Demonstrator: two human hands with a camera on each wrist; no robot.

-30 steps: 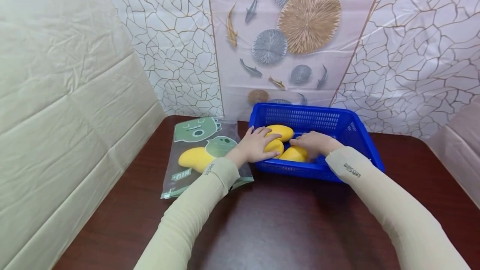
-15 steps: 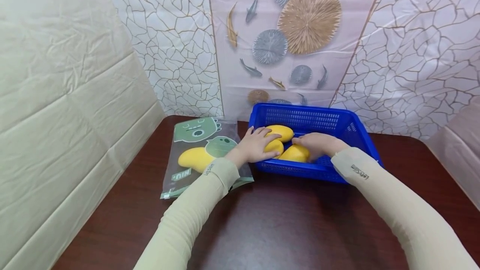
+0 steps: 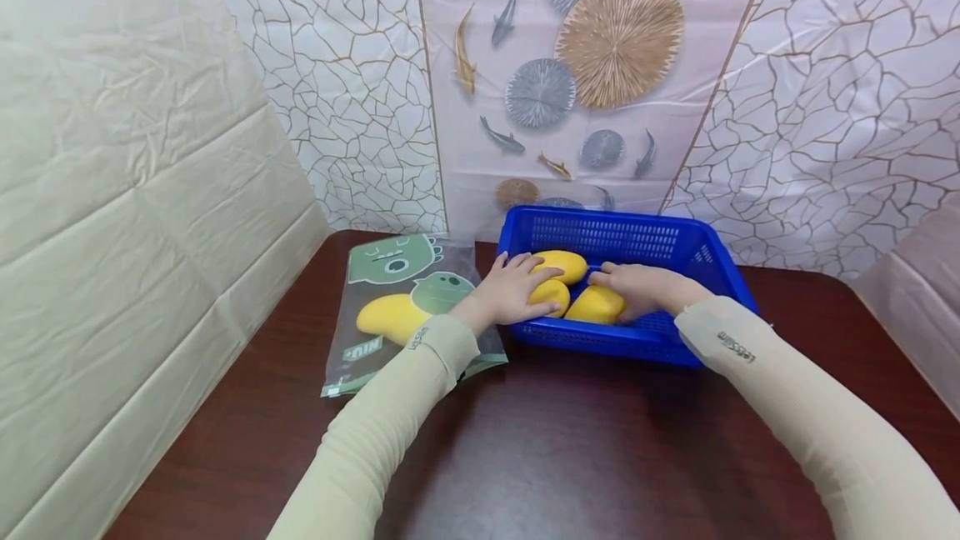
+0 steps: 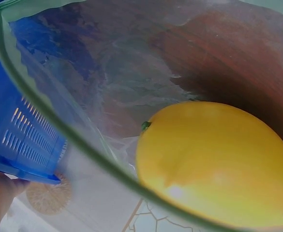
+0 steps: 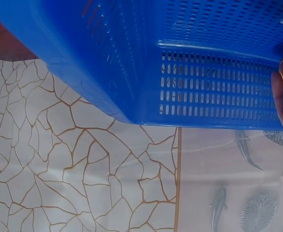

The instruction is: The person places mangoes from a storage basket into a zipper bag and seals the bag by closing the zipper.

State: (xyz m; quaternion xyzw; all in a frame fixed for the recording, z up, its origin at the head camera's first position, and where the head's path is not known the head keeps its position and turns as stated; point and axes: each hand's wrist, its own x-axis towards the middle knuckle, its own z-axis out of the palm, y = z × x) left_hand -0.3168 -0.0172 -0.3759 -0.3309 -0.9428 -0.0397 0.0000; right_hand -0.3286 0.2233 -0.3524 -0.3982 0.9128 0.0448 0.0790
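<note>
A blue plastic basket with slotted walls stands at the back of the table. Inside it are yellow mangoes: a rear one, a left one and a front right one. My left hand lies across the basket's left rim, fingers spread over the left and rear mangoes. The front right mango is held by my right hand, reaching in from the right; part of its grip is hidden. Left of the basket, a clear zip bag with green prints holds another mango.
The dark wooden table extends in front of the basket and to both sides. Behind rises a patterned cloth backdrop, and a beige cloth wall borders the left side.
My right hand has shifted slightly to the right, and the front right mango has moved a little the same way. The left hand, bag and basket look unchanged.
</note>
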